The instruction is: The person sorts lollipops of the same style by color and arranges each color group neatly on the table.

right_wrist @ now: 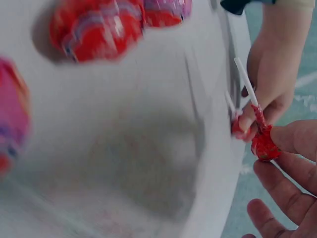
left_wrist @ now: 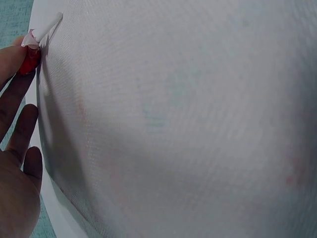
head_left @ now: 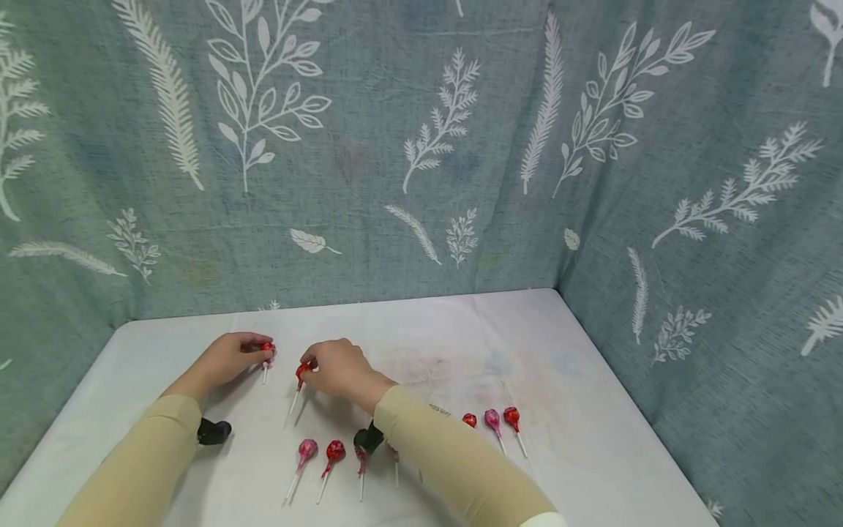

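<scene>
At the far left of the table, my left hand (head_left: 232,357) pinches a red-wrapped lollipop (head_left: 266,346) by its head. In the left wrist view this lollipop (left_wrist: 30,60) sits between thumb and fingertips, its white stick pointing away from the hand. A little to the right, my right hand (head_left: 339,368) pinches a second red lollipop (head_left: 301,372) by the head, its stick slanting down toward the table. The right wrist view shows that lollipop (right_wrist: 266,144) between thumb and fingers, with the left hand (right_wrist: 272,74) and its lollipop just behind.
Nearer on the white table (head_left: 593,439) lies a row of lollipops, among them a pink one (head_left: 307,449) and a red one (head_left: 336,450). Others, including a red one (head_left: 511,416), lie right of the right sleeve (head_left: 461,454), which hides part of the row. A leaf-patterned curtain (head_left: 369,146) hangs behind.
</scene>
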Motion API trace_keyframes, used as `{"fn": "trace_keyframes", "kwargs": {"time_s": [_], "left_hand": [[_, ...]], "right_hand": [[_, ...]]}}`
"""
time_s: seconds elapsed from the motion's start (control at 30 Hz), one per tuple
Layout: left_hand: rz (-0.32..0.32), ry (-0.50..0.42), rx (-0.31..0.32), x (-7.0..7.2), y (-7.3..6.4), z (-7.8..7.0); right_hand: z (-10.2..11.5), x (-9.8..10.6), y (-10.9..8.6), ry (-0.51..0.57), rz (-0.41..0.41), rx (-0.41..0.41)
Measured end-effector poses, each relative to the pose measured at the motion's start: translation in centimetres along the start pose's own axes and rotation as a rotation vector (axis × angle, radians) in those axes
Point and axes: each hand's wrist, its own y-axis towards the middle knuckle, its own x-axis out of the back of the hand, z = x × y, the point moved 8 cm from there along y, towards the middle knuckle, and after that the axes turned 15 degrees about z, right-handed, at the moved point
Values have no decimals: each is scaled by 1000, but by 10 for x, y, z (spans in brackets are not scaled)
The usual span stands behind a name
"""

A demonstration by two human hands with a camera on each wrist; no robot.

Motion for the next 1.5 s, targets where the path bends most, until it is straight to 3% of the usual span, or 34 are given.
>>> {"fn": "trace_keyframes", "kwargs": {"time_s": [0.53, 0.87, 1.5], "left_hand": [[13, -33, 49, -3, -2, 5], [2, -64, 83, -3, -4, 8], [-16, -85, 72, -3, -7, 3]], "right_hand": [[-18, 11, 44, 47, 6, -50], [-14, 1, 71, 79, 65, -64], [-12, 0, 86, 69, 65, -71]]}}
